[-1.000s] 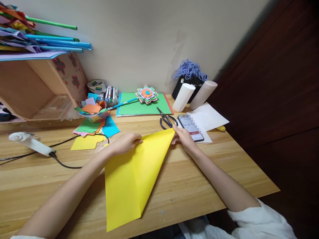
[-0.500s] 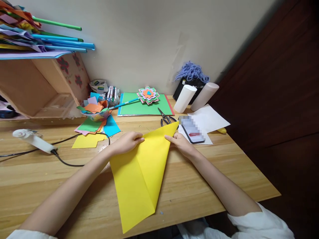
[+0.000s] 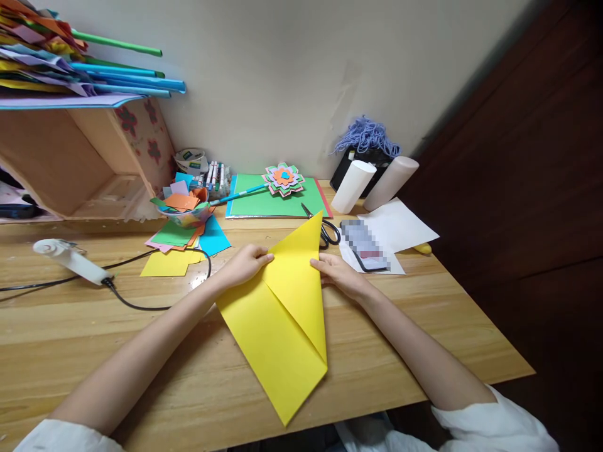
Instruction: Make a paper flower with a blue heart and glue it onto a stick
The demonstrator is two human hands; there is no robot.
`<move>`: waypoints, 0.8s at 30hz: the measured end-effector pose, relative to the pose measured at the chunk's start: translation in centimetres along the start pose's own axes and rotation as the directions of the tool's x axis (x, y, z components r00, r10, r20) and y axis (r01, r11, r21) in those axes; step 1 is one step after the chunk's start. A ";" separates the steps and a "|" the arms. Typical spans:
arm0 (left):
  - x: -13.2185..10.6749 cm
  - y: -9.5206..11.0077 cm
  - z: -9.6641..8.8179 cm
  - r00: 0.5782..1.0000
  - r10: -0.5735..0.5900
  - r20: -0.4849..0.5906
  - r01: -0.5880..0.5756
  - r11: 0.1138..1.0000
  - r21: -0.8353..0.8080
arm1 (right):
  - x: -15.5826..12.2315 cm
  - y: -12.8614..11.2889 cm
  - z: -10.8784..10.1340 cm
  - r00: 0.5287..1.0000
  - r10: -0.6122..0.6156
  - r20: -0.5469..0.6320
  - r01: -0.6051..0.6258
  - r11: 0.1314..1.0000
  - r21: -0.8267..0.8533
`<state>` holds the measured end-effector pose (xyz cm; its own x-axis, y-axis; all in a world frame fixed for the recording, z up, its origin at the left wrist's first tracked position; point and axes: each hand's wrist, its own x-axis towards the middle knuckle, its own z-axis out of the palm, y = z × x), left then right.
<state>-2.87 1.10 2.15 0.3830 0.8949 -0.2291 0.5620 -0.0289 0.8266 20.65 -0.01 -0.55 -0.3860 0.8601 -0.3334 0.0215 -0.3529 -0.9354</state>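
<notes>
A large sheet of yellow paper (image 3: 276, 333) is held up over the desk, one side folded across it so that a slanting edge runs down its front. My left hand (image 3: 247, 262) pinches its upper left edge, thumb on top. On the right edge, my right hand (image 3: 340, 274) grips the paper with the thumb in front and the other fingers partly hidden behind it. The paper's upper point covers part of the black-handled scissors (image 3: 331, 232) lying beyond it.
Right of the paper lie a phone (image 3: 365, 246) and white paper sheets (image 3: 400, 225). Two white rolls (image 3: 354, 186) stand at the back. A glue gun (image 3: 70, 262) with a black cord is at left, near a bowl of paper scraps (image 3: 184, 215). A paper flower (image 3: 283, 180) rests on green sheets (image 3: 245, 204).
The yellow paper has turned, its lower end swinging right and its upper point moving left. More of the scissors' handles shows. Both hands keep their hold.
</notes>
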 end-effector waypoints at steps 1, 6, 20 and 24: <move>0.0 0.0 0.0 1.000 -0.020 -0.015 0.020 1.000 -0.002 | 0.0 0.0 0.0 1.000 0.016 0.012 -0.016 1.000 -0.009; 0.1 -0.1 0.0 0.998 -0.052 -0.040 0.050 0.998 -0.042 | 0.0 0.2 0.2 1.000 -0.002 -0.014 0.003 1.000 0.026; 0.6 -0.8 -0.1 0.986 -0.061 -0.153 0.038 0.988 -0.149 | -0.5 0.3 0.7 0.998 0.008 0.055 -0.009 1.000 0.014; 0.7 -1.0 -0.5 0.981 -0.078 -0.175 0.043 0.980 -0.192 | -0.8 0.1 1.0 0.976 0.021 0.217 -0.030 0.999 0.036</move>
<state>-3.53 1.93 1.38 0.2039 0.9585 -0.1992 0.4268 0.0960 0.8992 20.05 -1.12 -0.27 -0.5761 0.7522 -0.3199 -0.0002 -0.3916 -0.9202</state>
